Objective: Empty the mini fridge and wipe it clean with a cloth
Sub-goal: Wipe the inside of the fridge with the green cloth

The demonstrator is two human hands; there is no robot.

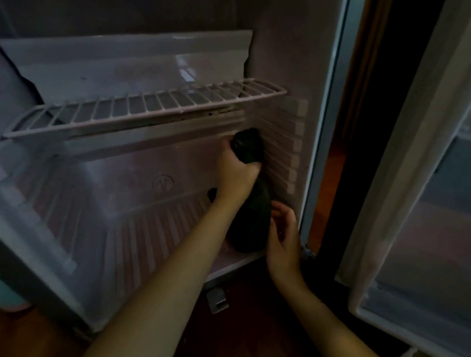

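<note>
I am looking into the mini fridge (132, 169), which is standing emptied, with only the wire shelf (144, 106) left in place. My left hand (236, 172) is gripping the dark cloth (253, 219) in a closed fist at its upper end, pressing it into the back right corner, just below the shelf and against the ribbed right wall (288, 151). The cloth is hanging long and nearly upright from that fist, with its lower end resting on the ribbed floor (154, 235) near the front lip.

My right hand (284, 236) is sitting just beside that lower end, fingers loosely curled. I cannot tell whether it is pinching the fabric or only touching it. It is the nearer hand to the loose tail; the left is the one doing the wiping.

I judge the next stroke is running down or leftward from the corner. Open room is lying to the left across the back wall and floor. The shelf is capping travel upward, and the door frame (333, 114) is crowding the right hand.
</note>
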